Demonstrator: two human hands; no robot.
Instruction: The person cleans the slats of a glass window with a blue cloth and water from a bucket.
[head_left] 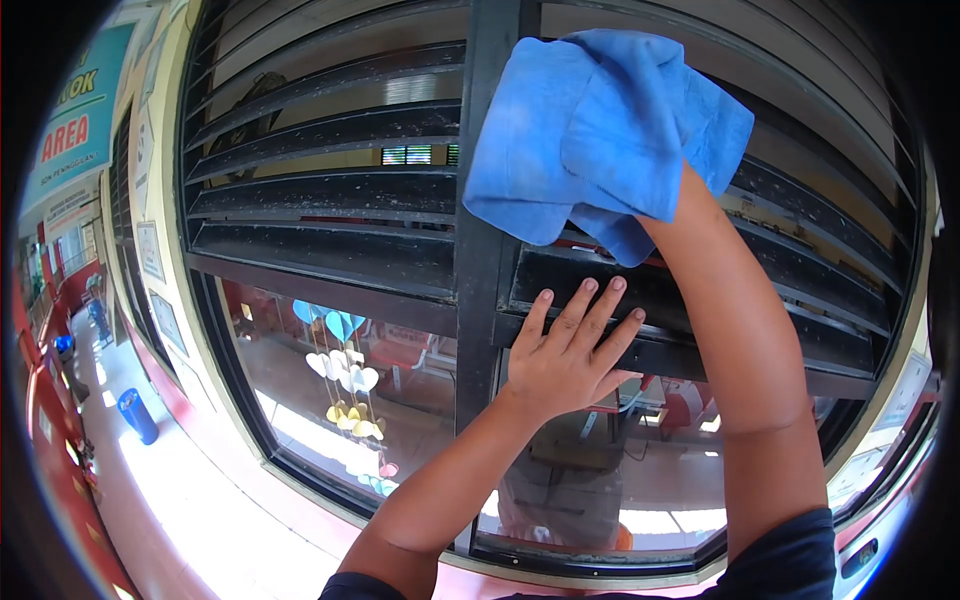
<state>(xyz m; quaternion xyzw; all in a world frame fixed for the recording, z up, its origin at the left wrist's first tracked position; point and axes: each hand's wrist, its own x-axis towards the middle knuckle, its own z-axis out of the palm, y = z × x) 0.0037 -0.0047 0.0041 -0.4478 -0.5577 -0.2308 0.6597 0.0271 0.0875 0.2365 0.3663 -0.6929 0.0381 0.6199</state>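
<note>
A blue cloth [610, 120] is draped over my right hand [682, 205], high against the dark slatted window [325, 250], just right of its upright post [484, 280]. Only the wrist shows clearly; the fingers are hidden beneath the cloth, which hangs in loose folds over several slats. Below it, my left hand [568, 350] lies with fingers spread on the lower slat and the rail under the slats. That hand holds nothing.
Glass panes [250, 350] sit below the slats, with a hanging string of paper hearts [345, 370] seen through the left one. Down the walkway at left stands a blue bin [138, 415]. A green sign [85, 110] hangs at upper left.
</note>
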